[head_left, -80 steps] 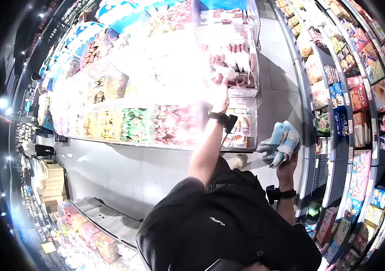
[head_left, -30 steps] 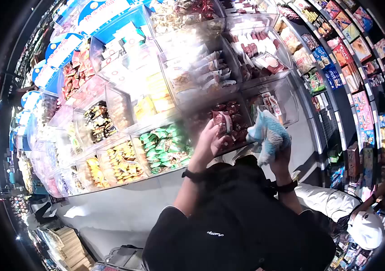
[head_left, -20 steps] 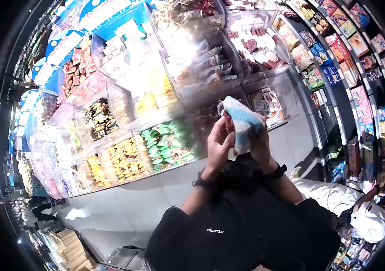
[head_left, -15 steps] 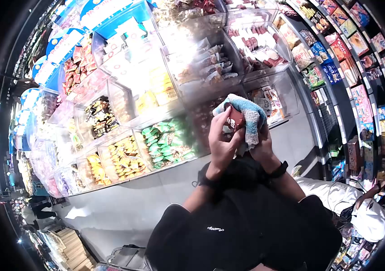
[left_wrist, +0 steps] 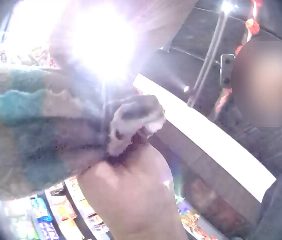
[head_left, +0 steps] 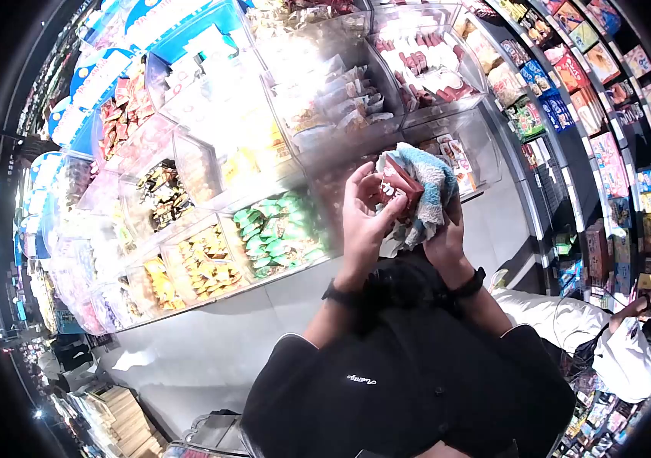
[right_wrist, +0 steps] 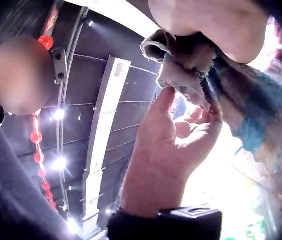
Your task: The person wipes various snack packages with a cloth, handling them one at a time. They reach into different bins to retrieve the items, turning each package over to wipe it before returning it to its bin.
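Note:
In the head view my left hand (head_left: 362, 225) pinches a dark red snack packet (head_left: 402, 187) with white print between thumb and fingers. A fluffy blue, white and grey towel (head_left: 436, 179) lies against the packet's right side, and my right hand (head_left: 446, 244) holds it from below. In the left wrist view, striped folds of the towel (left_wrist: 31, 125) fill the left, with my right hand (left_wrist: 131, 190) gripping their end. Seen in the right wrist view, my left hand (right_wrist: 156, 150) has thumb and fingers at the towel's edge (right_wrist: 261, 115).
Clear bins of wrapped snacks fill the front and left, including green packets (head_left: 276, 233) and yellow packets (head_left: 207, 267). Snack shelves (head_left: 608, 168) run along the right. A person in white (head_left: 554, 320) is low at the right; flat boxes (head_left: 123, 420) stack at lower left.
My left hand drew back from the far bins and took up the packet. The towel, held apart in my right hand, came over to the packet, then shifted right, showing its front.

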A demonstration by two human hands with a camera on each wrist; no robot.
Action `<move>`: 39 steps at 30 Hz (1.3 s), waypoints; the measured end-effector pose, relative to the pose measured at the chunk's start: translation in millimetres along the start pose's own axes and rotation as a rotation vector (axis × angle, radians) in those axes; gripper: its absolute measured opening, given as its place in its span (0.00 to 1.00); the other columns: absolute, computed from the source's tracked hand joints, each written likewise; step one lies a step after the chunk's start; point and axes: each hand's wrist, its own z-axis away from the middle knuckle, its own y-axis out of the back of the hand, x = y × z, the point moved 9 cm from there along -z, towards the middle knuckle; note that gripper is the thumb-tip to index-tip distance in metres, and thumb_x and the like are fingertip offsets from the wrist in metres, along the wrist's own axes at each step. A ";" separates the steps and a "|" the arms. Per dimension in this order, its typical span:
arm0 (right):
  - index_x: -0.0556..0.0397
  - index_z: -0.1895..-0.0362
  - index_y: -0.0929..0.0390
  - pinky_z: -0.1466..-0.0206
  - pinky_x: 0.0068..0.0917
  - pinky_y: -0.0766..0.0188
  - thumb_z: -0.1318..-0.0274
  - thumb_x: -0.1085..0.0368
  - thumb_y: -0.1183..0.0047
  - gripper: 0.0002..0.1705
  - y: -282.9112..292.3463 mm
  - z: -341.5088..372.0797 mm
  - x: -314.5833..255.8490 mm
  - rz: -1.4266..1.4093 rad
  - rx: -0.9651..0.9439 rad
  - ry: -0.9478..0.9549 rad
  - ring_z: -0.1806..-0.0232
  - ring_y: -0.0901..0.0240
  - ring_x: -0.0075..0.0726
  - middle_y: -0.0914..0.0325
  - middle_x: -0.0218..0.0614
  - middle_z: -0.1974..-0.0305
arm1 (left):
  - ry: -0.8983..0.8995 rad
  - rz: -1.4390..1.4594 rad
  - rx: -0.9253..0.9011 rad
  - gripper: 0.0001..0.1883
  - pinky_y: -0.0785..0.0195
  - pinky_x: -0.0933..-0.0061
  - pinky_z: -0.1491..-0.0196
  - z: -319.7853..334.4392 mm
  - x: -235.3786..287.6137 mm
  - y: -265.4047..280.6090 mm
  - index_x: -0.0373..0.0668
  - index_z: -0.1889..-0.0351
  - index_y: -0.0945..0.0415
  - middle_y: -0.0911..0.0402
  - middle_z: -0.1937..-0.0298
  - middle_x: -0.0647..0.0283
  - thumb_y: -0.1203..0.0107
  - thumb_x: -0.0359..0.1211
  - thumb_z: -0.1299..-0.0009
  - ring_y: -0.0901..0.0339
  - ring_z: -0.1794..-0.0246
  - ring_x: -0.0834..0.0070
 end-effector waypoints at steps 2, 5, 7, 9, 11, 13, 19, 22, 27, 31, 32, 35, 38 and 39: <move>0.54 0.39 0.41 0.43 0.27 0.34 0.36 0.71 0.56 0.22 -2.4 -0.7 -10.6 0.096 -0.022 0.101 0.45 0.34 0.29 0.33 0.36 0.45 | 0.205 0.066 -0.118 0.28 0.31 0.77 0.53 -1.6 -22.1 -2.3 0.35 0.43 0.37 0.25 0.52 0.62 0.38 0.27 0.39 0.27 0.56 0.80; 0.55 0.40 0.40 0.45 0.29 0.34 0.35 0.69 0.56 0.20 33.8 -3.3 -17.9 0.534 0.107 0.263 0.47 0.32 0.29 0.31 0.35 0.48 | 0.367 0.133 -0.165 0.23 0.29 0.77 0.55 1.7 -35.4 -6.6 0.36 0.47 0.34 0.23 0.55 0.62 0.39 0.29 0.39 0.25 0.57 0.80; 0.56 0.42 0.40 0.44 0.28 0.36 0.38 0.73 0.55 0.20 22.3 5.4 -30.8 0.619 0.108 0.365 0.48 0.33 0.29 0.32 0.36 0.49 | 0.361 0.143 -0.092 0.22 0.29 0.77 0.54 1.1 -38.0 -4.1 0.35 0.48 0.34 0.23 0.54 0.61 0.40 0.29 0.38 0.25 0.56 0.79; 0.58 0.43 0.39 0.43 0.30 0.37 0.43 0.76 0.52 0.23 21.9 11.6 -40.7 0.753 0.110 0.489 0.48 0.34 0.33 0.32 0.38 0.49 | 0.296 0.204 -0.081 0.21 0.30 0.77 0.53 -6.3 -43.9 1.1 0.36 0.48 0.34 0.24 0.53 0.60 0.41 0.30 0.36 0.25 0.55 0.77; 0.58 0.47 0.36 0.43 0.37 0.35 0.44 0.78 0.56 0.19 12.5 22.7 -40.6 0.912 -0.075 0.608 0.46 0.30 0.47 0.29 0.50 0.48 | 0.234 0.215 -0.114 0.21 0.31 0.77 0.52 -11.9 -39.3 -0.7 0.36 0.46 0.36 0.25 0.51 0.59 0.42 0.30 0.36 0.25 0.55 0.76; 0.58 0.48 0.35 0.41 0.41 0.35 0.44 0.78 0.58 0.17 -31.0 31.0 -51.3 0.944 -0.291 0.750 0.42 0.32 0.55 0.31 0.56 0.45 | 0.153 0.248 -0.110 0.20 0.33 0.75 0.48 -12.9 -32.8 -7.1 0.40 0.41 0.41 0.28 0.47 0.59 0.51 0.34 0.29 0.27 0.50 0.75; 0.59 0.47 0.34 0.40 0.39 0.36 0.45 0.79 0.58 0.19 -40.3 5.3 -37.2 1.036 -0.274 0.649 0.41 0.32 0.53 0.30 0.52 0.44 | 0.169 0.214 -0.243 0.29 0.38 0.71 0.41 -2.5 -51.4 -21.8 0.39 0.34 0.44 0.32 0.41 0.61 0.72 0.50 0.23 0.33 0.42 0.72; 0.57 0.46 0.34 0.41 0.34 0.36 0.40 0.77 0.60 0.18 -29.3 -6.2 -35.7 0.930 -0.174 0.471 0.41 0.32 0.48 0.31 0.50 0.43 | 0.174 0.324 -0.264 0.31 0.50 0.67 0.34 -2.6 -50.2 -28.0 0.38 0.30 0.56 0.43 0.34 0.57 0.66 0.47 0.25 0.43 0.34 0.68; 0.57 0.51 0.33 0.41 0.46 0.35 0.47 0.81 0.57 0.18 -54.7 20.0 -35.4 1.174 -0.410 0.777 0.42 0.33 0.60 0.30 0.54 0.45 | 0.065 0.254 -0.157 0.26 0.40 0.73 0.39 -2.6 -33.8 -19.4 0.44 0.30 0.52 0.35 0.39 0.60 0.68 0.44 0.22 0.36 0.40 0.72; 0.58 0.52 0.33 0.41 0.46 0.34 0.49 0.82 0.57 0.18 -52.8 17.4 -32.9 1.224 -0.429 0.810 0.42 0.33 0.60 0.30 0.54 0.46 | 0.269 0.424 -0.179 0.24 0.37 0.72 0.42 -0.2 -46.4 -14.4 0.43 0.33 0.46 0.33 0.41 0.61 0.63 0.42 0.24 0.33 0.43 0.72; 0.58 0.52 0.33 0.41 0.46 0.34 0.49 0.82 0.57 0.18 -50.7 11.2 -32.6 1.220 -0.418 0.794 0.43 0.32 0.60 0.30 0.54 0.46 | 0.302 0.367 -0.119 0.23 0.34 0.71 0.45 4.4 -45.8 -12.9 0.41 0.36 0.44 0.32 0.42 0.61 0.59 0.40 0.25 0.31 0.45 0.71; 0.57 0.47 0.33 0.42 0.37 0.33 0.46 0.82 0.58 0.21 -19.8 -15.1 -19.4 1.026 -0.251 0.508 0.43 0.31 0.54 0.29 0.54 0.46 | 0.136 0.317 -0.250 0.27 0.37 0.68 0.40 -7.7 -35.7 -14.7 0.40 0.33 0.49 0.36 0.39 0.58 0.53 0.29 0.29 0.33 0.42 0.70; 0.56 0.45 0.34 0.42 0.30 0.36 0.41 0.79 0.58 0.19 -3.6 -25.4 -17.0 0.883 -0.193 0.365 0.46 0.31 0.35 0.28 0.41 0.48 | 0.330 0.279 -0.094 0.24 0.35 0.69 0.41 -6.7 -44.4 -1.5 0.38 0.37 0.46 0.33 0.41 0.58 0.53 0.28 0.29 0.31 0.43 0.71; 0.56 0.45 0.35 0.42 0.28 0.36 0.40 0.78 0.58 0.18 7.0 -29.0 -14.2 0.835 -0.169 0.303 0.47 0.31 0.31 0.28 0.38 0.48 | 0.253 0.352 -0.116 0.21 0.32 0.68 0.43 -13.8 -52.0 4.5 0.36 0.40 0.43 0.30 0.42 0.57 0.53 0.29 0.29 0.29 0.44 0.69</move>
